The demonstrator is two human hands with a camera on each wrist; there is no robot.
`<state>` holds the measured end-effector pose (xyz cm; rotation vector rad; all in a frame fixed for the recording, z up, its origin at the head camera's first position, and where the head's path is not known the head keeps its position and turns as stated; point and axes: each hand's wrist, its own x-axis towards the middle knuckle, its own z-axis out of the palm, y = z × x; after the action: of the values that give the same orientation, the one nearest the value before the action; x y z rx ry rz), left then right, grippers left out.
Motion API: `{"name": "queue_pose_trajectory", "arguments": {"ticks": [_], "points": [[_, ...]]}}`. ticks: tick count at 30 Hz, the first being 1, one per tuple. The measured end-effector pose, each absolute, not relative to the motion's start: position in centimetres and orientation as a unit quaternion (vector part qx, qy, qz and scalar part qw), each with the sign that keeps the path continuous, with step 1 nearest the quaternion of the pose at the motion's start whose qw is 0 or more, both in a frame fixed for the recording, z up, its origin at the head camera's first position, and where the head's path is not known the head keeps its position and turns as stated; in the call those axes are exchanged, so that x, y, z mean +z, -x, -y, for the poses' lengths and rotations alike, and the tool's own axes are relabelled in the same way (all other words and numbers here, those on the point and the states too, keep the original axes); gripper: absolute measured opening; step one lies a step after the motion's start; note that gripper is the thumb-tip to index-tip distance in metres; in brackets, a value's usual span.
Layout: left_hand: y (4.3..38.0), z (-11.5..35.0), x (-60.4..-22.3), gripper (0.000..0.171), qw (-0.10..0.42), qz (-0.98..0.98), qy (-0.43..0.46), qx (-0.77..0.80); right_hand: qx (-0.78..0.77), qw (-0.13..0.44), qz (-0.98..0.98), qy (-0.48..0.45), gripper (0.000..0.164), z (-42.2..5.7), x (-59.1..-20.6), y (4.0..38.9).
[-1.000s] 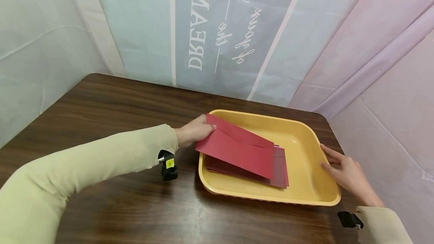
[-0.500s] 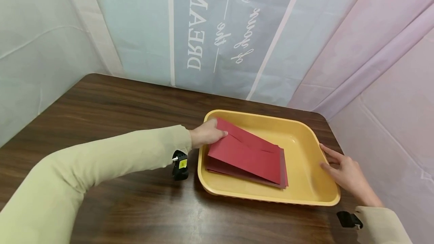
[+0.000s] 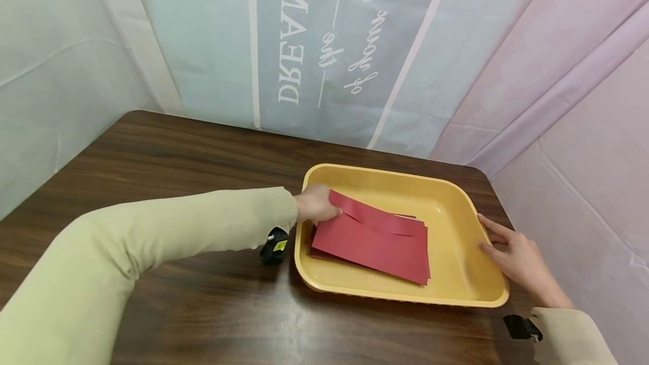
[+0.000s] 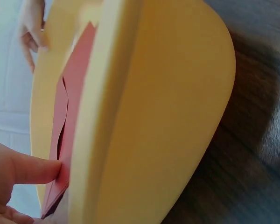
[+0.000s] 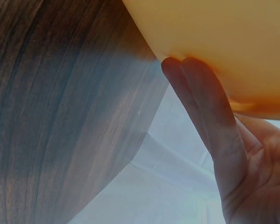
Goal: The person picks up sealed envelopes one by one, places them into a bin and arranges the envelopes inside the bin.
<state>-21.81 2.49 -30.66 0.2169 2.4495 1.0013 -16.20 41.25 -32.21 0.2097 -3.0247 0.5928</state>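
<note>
A red paper envelope (image 3: 375, 241) with a flap slit lies over other red sheets or envelopes inside a yellow plastic tray (image 3: 458, 224). My left hand (image 3: 318, 204) pinches its left end. In the left wrist view the thumb of that hand (image 4: 25, 172) presses on top of the envelope (image 4: 72, 102), just inside the tray wall, while the other fingers are mostly hidden beneath. At the tray's right end, my right hand (image 3: 517, 255) holds the rim, thumb inside. The right wrist view has its fingers (image 5: 203, 100) against the outer wall of the tray (image 5: 233, 42).
The tray stands on a dark wood-grain table (image 3: 203, 162), towards its right end. Behind the table hangs a pale printed cloth (image 3: 218, 44) with mirrored lettering. More light cloth (image 3: 588, 185) closes off the right side, near my right hand.
My left hand has moved right and down into the tray with the envelope. The envelope, earlier tilted up at its left, now lies nearly flat on the pile. The right hand stays put.
</note>
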Motion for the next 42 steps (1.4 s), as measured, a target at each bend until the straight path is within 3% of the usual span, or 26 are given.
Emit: {"name": "queue_pose_trajectory", "arguments": {"ticks": [17, 34, 42], "points": [[22.5, -3.4, -29.7, 0.020, 0.324, -0.909, -0.047, 0.257, 0.182, 0.025, 0.981, -0.068, 0.055, -41.2, -32.3, 16.2], [22.2, -4.0, -28.9, 0.023, 0.339, -0.908, -0.012, 0.247, 0.192, 0.022, 0.979, -0.067, 0.056, -41.3, -32.2, 16.2], [22.0, -4.0, -28.5, 0.033, 0.348, -0.897, 0.013, 0.274, 0.188, 0.021, 0.980, -0.067, 0.056, -41.3, -32.2, 16.2]]}}
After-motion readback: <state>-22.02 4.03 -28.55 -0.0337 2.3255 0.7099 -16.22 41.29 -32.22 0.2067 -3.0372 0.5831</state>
